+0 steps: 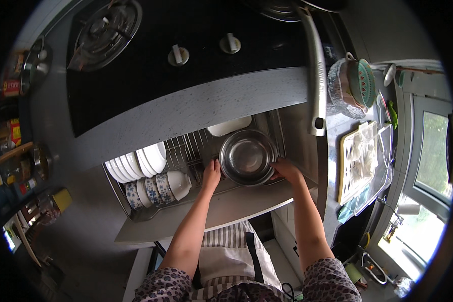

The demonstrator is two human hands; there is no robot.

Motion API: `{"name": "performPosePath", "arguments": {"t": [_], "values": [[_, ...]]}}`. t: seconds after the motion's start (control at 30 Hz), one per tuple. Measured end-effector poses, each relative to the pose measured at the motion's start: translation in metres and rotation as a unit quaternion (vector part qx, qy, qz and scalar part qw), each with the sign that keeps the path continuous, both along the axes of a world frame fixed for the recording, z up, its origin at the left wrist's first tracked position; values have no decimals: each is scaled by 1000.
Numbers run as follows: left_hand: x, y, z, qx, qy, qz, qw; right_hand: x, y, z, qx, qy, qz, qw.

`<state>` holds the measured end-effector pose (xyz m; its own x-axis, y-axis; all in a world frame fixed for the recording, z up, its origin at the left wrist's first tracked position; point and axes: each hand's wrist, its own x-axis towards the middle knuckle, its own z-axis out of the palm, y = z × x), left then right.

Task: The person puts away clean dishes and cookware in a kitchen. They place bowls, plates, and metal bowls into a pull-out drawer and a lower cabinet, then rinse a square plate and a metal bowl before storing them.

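A round stainless steel basin [248,157] is held between my hands over the right part of an open drawer. My left hand [211,174] presses against the basin's left side, its fingers partly hidden. On the opposite side, my right hand [285,170] grips the rim. Inside the drawer, a wire dish rack [187,149] holds white plates [136,163] standing on edge. In front of the plates, blue-flowered white bowls [158,189] lean in a row. Behind the basin lies a white dish [230,126], partly covered by the counter edge.
A black gas cooktop [143,87] with two knobs sits above the drawer. A pan's metal handle [317,83] juts out over the counter edge at right. Stacked bowls and colanders [356,85] and a draining tray [358,162] stand on the right counter, beside a window [432,151].
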<state>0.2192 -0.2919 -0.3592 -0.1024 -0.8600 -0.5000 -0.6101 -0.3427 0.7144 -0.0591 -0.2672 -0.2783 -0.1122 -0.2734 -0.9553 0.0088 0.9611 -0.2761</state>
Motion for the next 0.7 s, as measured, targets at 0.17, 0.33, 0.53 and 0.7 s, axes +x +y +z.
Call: {"name": "performPosePath", "arguments": {"t": [0.17,0.33,0.53,0.7], "values": [[-10,-5,0,164,119,79,976,1,6,-32,60,79,81,992],[-18,13,-25,29,50,4,998,8,5,-16,-48,211,256,942],[-39,-4,5,82,-12,-158,984,16,-26,120,-393,-15,-250,885],[-45,-9,16,1,-35,-118,992,-29,-78,189,-449,-4,-462,765]]}}
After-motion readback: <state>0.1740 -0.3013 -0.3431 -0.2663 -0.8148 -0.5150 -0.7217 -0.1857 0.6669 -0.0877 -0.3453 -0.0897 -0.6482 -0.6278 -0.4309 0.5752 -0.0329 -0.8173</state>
